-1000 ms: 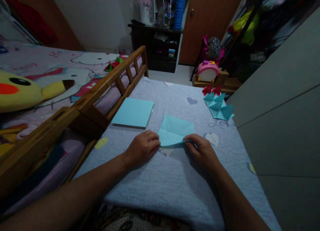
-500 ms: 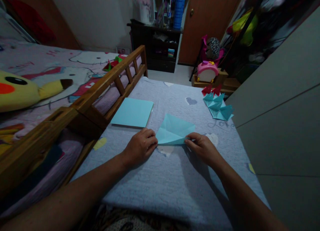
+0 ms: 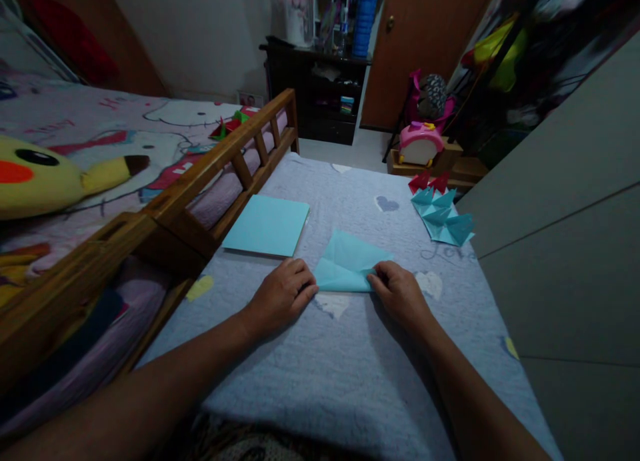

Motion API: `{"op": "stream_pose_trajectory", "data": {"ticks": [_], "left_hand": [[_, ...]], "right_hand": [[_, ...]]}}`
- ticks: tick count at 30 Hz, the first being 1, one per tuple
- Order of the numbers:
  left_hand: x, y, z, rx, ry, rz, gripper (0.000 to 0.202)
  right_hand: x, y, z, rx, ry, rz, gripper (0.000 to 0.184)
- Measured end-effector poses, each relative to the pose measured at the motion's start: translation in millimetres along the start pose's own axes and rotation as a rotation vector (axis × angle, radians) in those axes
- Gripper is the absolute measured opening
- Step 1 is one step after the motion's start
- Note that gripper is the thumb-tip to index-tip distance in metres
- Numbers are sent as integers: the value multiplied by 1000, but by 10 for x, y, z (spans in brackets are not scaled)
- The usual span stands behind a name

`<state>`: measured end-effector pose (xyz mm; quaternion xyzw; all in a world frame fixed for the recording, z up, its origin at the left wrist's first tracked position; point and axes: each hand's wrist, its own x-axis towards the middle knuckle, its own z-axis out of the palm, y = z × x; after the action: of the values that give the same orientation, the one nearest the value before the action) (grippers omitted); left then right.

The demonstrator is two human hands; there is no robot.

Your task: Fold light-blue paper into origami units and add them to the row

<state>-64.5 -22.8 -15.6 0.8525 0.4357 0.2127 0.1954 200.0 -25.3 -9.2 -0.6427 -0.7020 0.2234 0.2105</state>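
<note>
A light blue sheet of origami paper [image 3: 350,254] with crease lines lies on the bed in front of me, its near edge folded up. My left hand [image 3: 290,291] pinches its near left corner, fingers closed. At the near right corner, my right hand [image 3: 397,288] has thumb and fingers closed on the folded edge. To the left lies a neat stack of blue paper [image 3: 267,226], apart from my hands. Folded blue paper pieces [image 3: 443,218] stand at the far right, with red folded pieces [image 3: 429,181] just behind them.
A wooden bed rail [image 3: 220,154] runs along the left, with another bed and a yellow plush toy [image 3: 40,178] beyond it. On the right rises a pale cabinet [image 3: 565,214]. A pink toy case [image 3: 421,143] and a dark shelf [image 3: 313,94] stand past the bed's far edge.
The fold along the near edge now lies flatter. My right hand has pressed in slightly over the right corner, while my left hand stays at the left one. The view has shifted a little.
</note>
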Motion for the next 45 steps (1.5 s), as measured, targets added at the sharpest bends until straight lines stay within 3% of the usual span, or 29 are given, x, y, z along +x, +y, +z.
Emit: {"op": "stream_pose_trajectory", "data": {"ticks": [18,27,40,45], "left_hand": [[27,61,36,98,-1,-56,23],[26,116,46,115,9,-95,17],[-11,101,-11,56,-3,-102,15],[-18,96,-26,52,2,-95,15]], "right_hand": [[26,-103,40,-24,58,141,8],[14,-160,78,-54,92,221,21],[3,-177,89,-113,103,223,19],[-18,-135,117,-174,173,84,16]]}}
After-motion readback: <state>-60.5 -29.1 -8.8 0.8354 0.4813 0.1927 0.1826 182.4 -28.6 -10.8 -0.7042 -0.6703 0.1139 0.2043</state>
